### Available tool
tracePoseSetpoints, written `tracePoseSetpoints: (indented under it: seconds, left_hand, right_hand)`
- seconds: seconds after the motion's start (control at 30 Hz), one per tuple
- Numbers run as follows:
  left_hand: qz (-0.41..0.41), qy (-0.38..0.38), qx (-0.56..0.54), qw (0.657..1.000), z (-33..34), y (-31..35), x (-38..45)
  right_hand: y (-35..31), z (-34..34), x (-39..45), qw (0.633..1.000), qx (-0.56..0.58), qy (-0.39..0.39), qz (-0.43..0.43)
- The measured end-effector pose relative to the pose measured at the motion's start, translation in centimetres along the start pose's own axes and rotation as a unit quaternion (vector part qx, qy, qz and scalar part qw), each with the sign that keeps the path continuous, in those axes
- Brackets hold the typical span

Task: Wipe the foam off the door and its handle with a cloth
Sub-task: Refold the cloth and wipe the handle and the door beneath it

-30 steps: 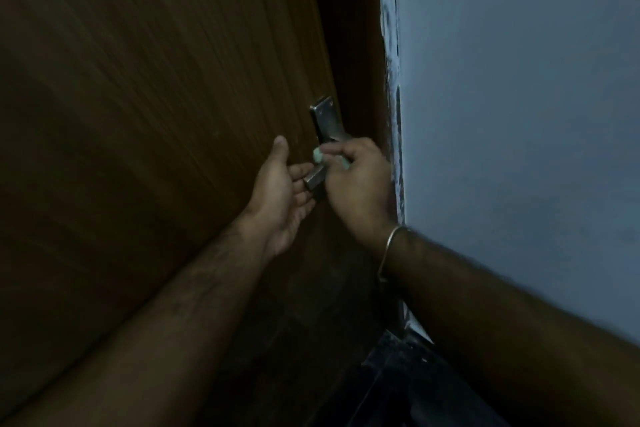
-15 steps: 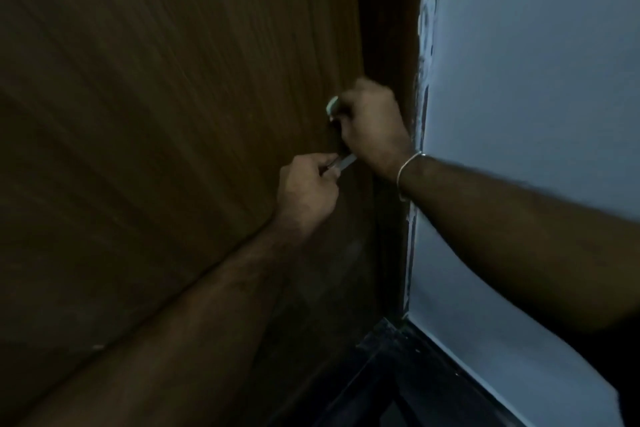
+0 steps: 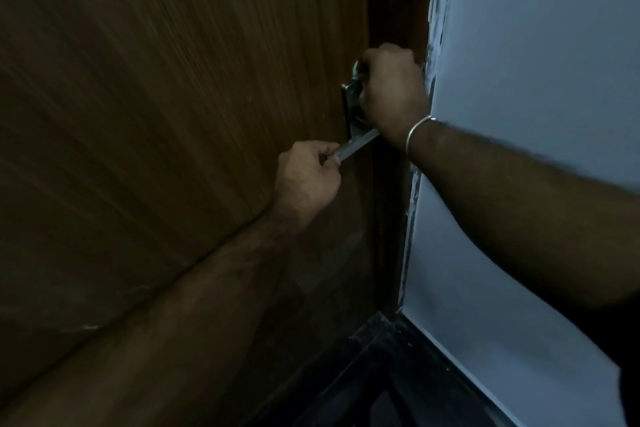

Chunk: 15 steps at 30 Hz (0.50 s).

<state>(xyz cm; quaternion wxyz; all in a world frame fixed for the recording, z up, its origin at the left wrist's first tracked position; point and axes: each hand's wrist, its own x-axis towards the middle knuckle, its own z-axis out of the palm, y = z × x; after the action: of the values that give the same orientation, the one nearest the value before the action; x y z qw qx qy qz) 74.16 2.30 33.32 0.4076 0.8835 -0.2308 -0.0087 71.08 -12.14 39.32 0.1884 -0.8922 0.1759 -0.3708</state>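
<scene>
I see a brown wooden door (image 3: 156, 114) filling the left side. My left hand (image 3: 306, 180) grips the free end of the metal lever handle (image 3: 358, 144) near the door's right edge, fingers curled round it. Above, the handle's backplate (image 3: 350, 104) lies against the door. My right hand (image 3: 393, 94), with a bangle (image 3: 417, 130) at the wrist, is curled over the plate's top, holding a cloth (image 3: 355, 68) of which only a pale edge shows. A pale wall (image 3: 536, 62) fills the right side.
</scene>
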Motion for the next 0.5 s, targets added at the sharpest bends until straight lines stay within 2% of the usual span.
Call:
tracePoseSetpoints:
  seconds: [0.17, 0.23, 0.3, 0.4, 0.5]
  left_hand:
    - [0.008, -0.009, 0.008, 1.0, -0.3, 0.3, 0.0]
    - [0.007, -0.011, 0.013, 1.0, -0.3, 0.2, 0.2]
    - [0.017, -0.011, 0.022, 1.0, -0.4, 0.2, 0.2]
    - [0.038, -0.028, 0.039, 0.998, -0.8, 0.2, 0.2]
    - [0.037, -0.028, 0.031, 0.998, -0.8, 0.1, 0.2]
  right_hand:
    - [0.2, -1.9, 1.1, 0.99, -0.067, -0.102, -0.066]
    - [0.1, -1.7, 1.1, 0.992, -0.064, -0.096, -0.05]
    - [-0.1, -1.0, 0.2, 0.993, -0.048, -0.076, -0.072]
    - [0.1, -0.6, -0.2, 0.988, -0.031, -0.084, -0.126]
    - [1.1, -0.9, -0.3, 0.986, -0.028, -0.109, -0.124]
